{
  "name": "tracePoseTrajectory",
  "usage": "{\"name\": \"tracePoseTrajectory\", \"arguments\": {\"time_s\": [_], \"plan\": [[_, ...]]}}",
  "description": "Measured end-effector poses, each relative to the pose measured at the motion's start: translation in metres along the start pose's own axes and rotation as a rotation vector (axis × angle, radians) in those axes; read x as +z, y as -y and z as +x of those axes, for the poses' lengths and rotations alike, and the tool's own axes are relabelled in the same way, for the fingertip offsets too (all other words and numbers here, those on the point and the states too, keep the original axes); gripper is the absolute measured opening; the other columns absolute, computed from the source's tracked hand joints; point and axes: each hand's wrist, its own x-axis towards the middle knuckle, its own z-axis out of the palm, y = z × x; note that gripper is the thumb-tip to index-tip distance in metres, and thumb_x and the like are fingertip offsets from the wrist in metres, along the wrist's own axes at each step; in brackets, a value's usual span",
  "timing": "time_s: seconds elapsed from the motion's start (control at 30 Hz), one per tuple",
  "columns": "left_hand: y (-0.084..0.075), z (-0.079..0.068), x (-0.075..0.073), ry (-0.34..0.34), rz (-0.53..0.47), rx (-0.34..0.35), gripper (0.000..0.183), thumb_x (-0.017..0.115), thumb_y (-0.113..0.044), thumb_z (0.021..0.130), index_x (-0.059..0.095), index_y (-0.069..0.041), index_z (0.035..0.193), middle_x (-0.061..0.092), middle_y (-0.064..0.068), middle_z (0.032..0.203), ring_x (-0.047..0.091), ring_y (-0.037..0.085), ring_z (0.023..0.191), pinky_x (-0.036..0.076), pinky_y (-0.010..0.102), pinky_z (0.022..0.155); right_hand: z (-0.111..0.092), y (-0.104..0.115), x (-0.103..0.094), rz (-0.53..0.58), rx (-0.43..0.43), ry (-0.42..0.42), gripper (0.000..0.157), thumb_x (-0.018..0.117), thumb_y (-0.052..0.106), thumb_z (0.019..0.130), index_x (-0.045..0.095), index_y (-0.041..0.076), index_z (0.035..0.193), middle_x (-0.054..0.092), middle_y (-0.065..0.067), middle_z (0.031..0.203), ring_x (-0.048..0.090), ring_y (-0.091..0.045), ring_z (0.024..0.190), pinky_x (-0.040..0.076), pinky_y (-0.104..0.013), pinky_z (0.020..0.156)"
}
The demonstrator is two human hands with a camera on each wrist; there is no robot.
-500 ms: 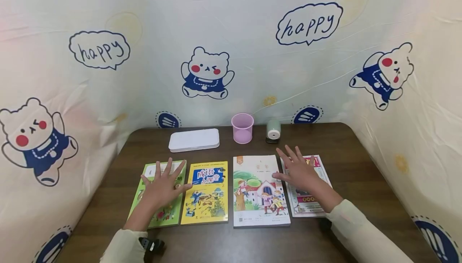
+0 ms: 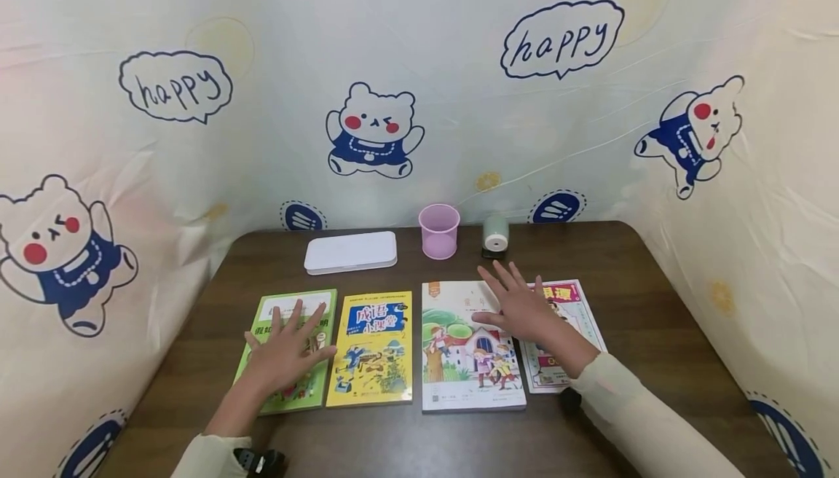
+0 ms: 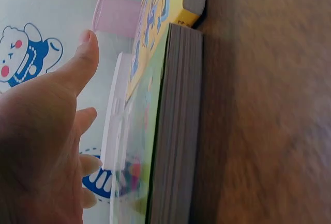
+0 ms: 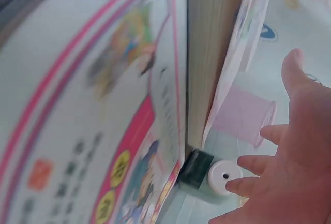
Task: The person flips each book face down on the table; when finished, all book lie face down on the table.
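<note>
Four books would be several; they lie in a row on the dark wooden table [image 2: 367, 438]. My left hand [image 2: 283, 355], fingers spread, hovers over the green book [image 2: 319, 383] at the far left; the left wrist view shows space between palm and cover. Beside it lies a yellow book [image 2: 371, 361]. To the right is a thicker white book [image 2: 459, 383] with a house and children on its cover. My right hand [image 2: 527, 312], also spread and holding nothing, is above the white book's right edge and the pink-bordered book [image 2: 553, 369], which it partly hides.
Along the table's back stand a white flat case [image 2: 351, 252], a pink cup [image 2: 439, 232] and a small green and white pencil sharpener [image 2: 495, 236]. Behind them hangs a pale curtain [image 2: 275, 150] printed with bears.
Both hands have shifted left, the right one from over the pink-bordered book toward the white book. The left hand has also dropped slightly lower in view. The books stay where they were.
</note>
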Motion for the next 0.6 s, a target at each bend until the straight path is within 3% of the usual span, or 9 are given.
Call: {"name": "tracePoseTrajectory", "arguments": {"time_s": [0.33,0.6], "plan": [[0.018,-0.015,-0.006,0.059,-0.091,-0.039,0.093,0.047,-0.079,0.093,0.017,-0.029,0.167,0.006,0.029,0.169,-0.003,0.068,0.146,-0.012,0.096,0.087,0.011,0.022,-0.003,0.029,-0.039,0.048,0.096,0.062,0.069,0.092,0.019,0.027,0.167,0.013,-0.013,0.173,0.01,-0.043,0.158,0.007,-0.08,0.115],[0.032,-0.029,-0.012,0.126,-0.169,-0.064,0.093,0.05,-0.071,0.097,0.009,-0.026,0.168,0.0,0.033,0.168,-0.004,0.071,0.143,-0.004,0.098,0.087,0.025,0.041,-0.003,0.05,-0.08,0.09,0.094,0.061,0.068,0.094,0.016,0.03,0.167,0.01,-0.009,0.174,0.005,-0.038,0.159,0.006,-0.076,0.119]]}}
